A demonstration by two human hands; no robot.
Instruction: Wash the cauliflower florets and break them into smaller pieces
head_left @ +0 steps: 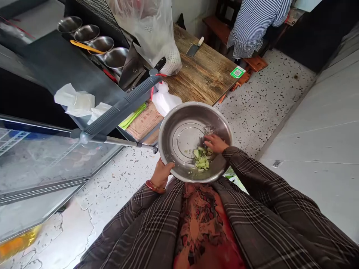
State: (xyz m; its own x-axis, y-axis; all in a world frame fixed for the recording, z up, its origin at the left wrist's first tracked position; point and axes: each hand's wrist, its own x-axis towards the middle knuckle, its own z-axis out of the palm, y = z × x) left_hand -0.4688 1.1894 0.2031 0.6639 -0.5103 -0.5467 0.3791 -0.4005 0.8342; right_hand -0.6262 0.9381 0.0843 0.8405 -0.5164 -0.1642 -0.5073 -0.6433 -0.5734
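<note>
A wide stainless steel basin point(182, 116) is held in front of my body. My left hand point(161, 173), with a red bangle at the wrist, grips its near-left rim, thumb over the edge. Chopped pale-green vegetable pieces point(202, 158) lie wet in the basin's near-right part, with small bits scattered around them. Inside the basin, my right hand point(215, 144) reaches over the right wall with its fingers stretched toward the middle, just beyond the pieces. A shiny, blurred patch shows by its fingertips; whether it is water or a reflection I cannot tell.
A wooden table point(207, 80) with a cleaver point(195, 47) stands ahead. Left of it, a dark counter point(50, 56) bears several metal bowls point(116, 58) and crumpled tissues point(74, 100). A glass-fronted case point(56, 160) juts out at left. Another person point(258, 24) is at far right.
</note>
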